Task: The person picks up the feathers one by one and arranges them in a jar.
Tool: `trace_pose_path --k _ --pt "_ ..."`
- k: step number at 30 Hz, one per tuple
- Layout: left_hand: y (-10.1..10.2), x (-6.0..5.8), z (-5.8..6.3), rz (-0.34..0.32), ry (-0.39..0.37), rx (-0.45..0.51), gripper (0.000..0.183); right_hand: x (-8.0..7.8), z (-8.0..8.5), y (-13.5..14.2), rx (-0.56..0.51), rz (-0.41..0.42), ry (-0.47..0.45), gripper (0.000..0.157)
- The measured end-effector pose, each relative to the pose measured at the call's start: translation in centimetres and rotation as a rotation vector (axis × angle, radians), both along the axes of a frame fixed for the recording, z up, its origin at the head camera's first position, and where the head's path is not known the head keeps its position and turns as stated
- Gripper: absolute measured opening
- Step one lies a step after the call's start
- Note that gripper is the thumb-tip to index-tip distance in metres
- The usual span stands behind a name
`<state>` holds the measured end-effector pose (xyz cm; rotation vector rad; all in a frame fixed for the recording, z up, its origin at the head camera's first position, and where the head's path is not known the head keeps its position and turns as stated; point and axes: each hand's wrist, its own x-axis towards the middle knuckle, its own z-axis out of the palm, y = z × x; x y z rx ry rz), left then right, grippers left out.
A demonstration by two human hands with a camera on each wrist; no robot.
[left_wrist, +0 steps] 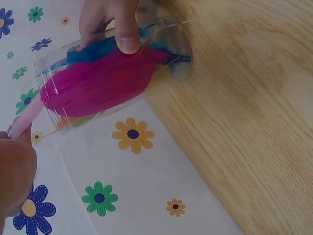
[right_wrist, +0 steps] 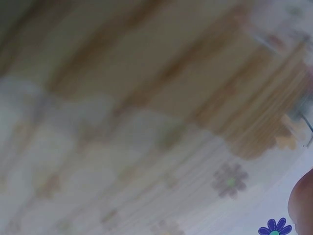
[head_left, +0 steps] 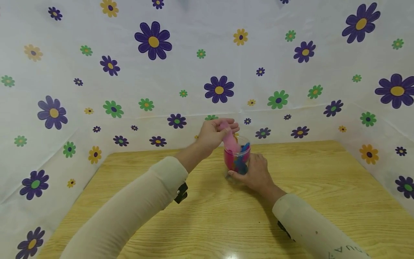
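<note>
A clear jar [head_left: 237,154] stands on the table, packed with colourful soft pieces that look like feathers: magenta [left_wrist: 105,83], blue [left_wrist: 93,53] and some orange. My right hand [head_left: 257,172] grips the jar low on its right side, its thumb across the front. Above the jar's mouth, my left hand [head_left: 213,133] pinches a light pink feather [head_left: 230,141] between thumb and fingers. The feather's lower part hangs into the mouth. At the left edge of the left wrist view, a pale pink end [left_wrist: 27,117] of it sticks out of the jar.
The wood-grain table [head_left: 155,223] reaches back to a white flowered cloth [head_left: 181,64] that hangs behind it and on both sides. A dark wrist strap [head_left: 181,193] shows under the left sleeve. The right wrist view is mostly blurred.
</note>
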<state>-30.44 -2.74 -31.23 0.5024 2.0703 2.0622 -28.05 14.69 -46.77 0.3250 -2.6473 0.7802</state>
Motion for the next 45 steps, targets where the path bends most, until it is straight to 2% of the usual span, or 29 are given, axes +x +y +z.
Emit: trace_pose_path --k 7,17,20,24,28,32,36,40,42,45 --pt "0.9 0.8 -0.7 -0.029 0.102 -0.189 0.035 0.0 0.0 0.1 0.021 0.006 0.037 0.09" --pt "1.7 1.0 -1.0 -0.015 0.273 -0.457 0.04 0.0 0.1 0.0 0.015 0.011 0.03 0.087" --pt "1.6 0.8 -1.1 -0.016 0.371 -0.559 0.041 0.0 0.2 0.0 0.014 0.009 0.026 0.087" --pt "1.3 0.5 -1.4 -0.021 0.557 -0.748 0.038 0.1 0.2 0.0 0.022 0.005 0.03 0.088" --pt "1.2 0.4 -1.6 -0.097 0.711 -0.995 0.038 0.0 0.1 0.0 0.021 0.005 0.043 0.086" --pt "1.5 0.7 -1.4 -0.214 0.787 -1.192 0.042 -0.2 -0.1 0.2 0.021 0.009 0.052 0.084" --pt "1.6 0.8 -1.6 -0.274 0.81 -1.252 0.044 -0.1 -0.1 0.2 0.027 0.014 0.052 0.083" --pt "1.1 0.5 -2.4 -0.326 0.829 -1.233 0.049 0.0 -0.1 0.2 0.029 0.023 0.058 0.088" --pt "0.7 0.4 -2.7 -0.347 0.861 -1.2 0.053 -0.1 -0.2 0.2 0.029 0.029 0.064 0.09" --pt "-0.1 0.5 -3.1 -0.347 0.959 -1.14 0.056 -0.1 -0.3 0.3 0.023 0.037 0.068 0.089"
